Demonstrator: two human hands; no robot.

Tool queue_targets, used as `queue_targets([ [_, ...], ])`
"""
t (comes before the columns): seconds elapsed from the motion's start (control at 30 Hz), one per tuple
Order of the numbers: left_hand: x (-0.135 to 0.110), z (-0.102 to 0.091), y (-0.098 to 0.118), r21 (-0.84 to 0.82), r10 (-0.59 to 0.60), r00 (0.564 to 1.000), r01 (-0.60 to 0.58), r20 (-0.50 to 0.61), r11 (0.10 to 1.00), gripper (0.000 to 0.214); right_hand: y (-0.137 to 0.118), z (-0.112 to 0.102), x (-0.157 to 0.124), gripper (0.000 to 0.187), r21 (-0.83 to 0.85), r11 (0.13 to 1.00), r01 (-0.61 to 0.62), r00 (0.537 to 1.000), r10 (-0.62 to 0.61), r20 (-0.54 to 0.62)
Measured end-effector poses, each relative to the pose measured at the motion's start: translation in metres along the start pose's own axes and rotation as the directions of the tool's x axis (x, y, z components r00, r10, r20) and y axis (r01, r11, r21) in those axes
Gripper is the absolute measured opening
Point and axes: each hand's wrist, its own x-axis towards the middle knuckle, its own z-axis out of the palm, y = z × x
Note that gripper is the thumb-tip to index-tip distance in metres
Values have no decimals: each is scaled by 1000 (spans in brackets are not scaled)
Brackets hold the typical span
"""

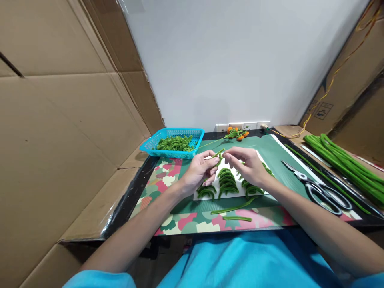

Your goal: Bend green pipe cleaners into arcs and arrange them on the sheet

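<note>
My left hand (201, 170) pinches a short, bent green pipe cleaner (218, 153) between thumb and forefinger. Close beside its right end, my right hand (247, 162) has thumb and fingers pressed together; what is between them is hidden. Below both hands lies a white sheet (216, 195) with curved green pipe cleaner pieces (227, 182) arranged in rows. My hands cover part of these rows. In front of the sheet, a longer green strip (232, 209) and a short straight one (237, 218) rest on the mat.
A blue plastic basket (144, 149) at the back left holds green leaf shapes (175, 143). Behind the sheet lies an orange-flowered stem (238, 133). Scissors (322, 194) and a bundle of green pipe cleaners (345, 164) are on the right. Cardboard walls (75, 120) flank the table.
</note>
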Motion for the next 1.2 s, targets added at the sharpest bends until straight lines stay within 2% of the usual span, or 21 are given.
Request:
queue_targets([
  [0.07, 0, -1, -2, 36, -12, 1000, 11, 21, 999, 35, -1, 2, 0, 25, 40, 998, -38, 999, 37, 12],
  [0.23, 1, -4, -5, 113, -20, 1000, 18, 18, 993, 33, -2, 6, -3, 18, 40, 999, -19, 999, 21, -42],
  [0.47, -2, -4, -1, 170, -97, 995, 89, 38, 981, 32, -1, 7, -5, 12, -108, 982, 156, 985, -162, -52],
  [0.67, -3, -5, 1, 137, -173, 979, 157, 112, 978, 34, 1, 9, -5, 10, -122, 966, 226, 972, -233, -42],
  [0.77, -3, -6, 2, 171, -179, 979, 161, 94, 972, 39, 0, 8, -5, 11, -117, 962, 246, 967, -251, -34],
  [0.9, -2, -7, 6, 241, -95, 995, 94, -5, 966, 43, -1, 6, -4, 11, -107, 970, 216, 974, -223, -50],
  [1.03, -1, -9, 8, 318, -89, 995, 73, 38, 945, 39, 1, 5, -3, 11, -111, 981, 159, 984, -167, -66],
  [1.2, 1, -10, 4, 303, -70, 995, 47, 67, 952, 37, 2, 5, -2, 15, 11, 1000, 25, 998, -25, -55],
])
